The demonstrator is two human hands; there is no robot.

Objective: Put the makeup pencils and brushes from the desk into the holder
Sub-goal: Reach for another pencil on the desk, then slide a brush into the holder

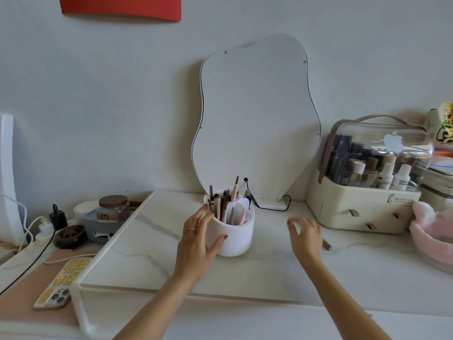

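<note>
A white round holder stands on the marble desk riser, with several makeup pencils and brushes upright inside it. My left hand wraps the holder's left side, thumb on its front wall. My right hand hovers over the riser to the right of the holder, fingers spread and slightly blurred, holding nothing. A brown pencil lies on the riser just behind my right hand, only its end showing.
A wavy white mirror leans on the wall behind the holder, with a black cable at its base. A cream cosmetics box stands right, a pink pouch beside it. A phone, jar and chargers lie left.
</note>
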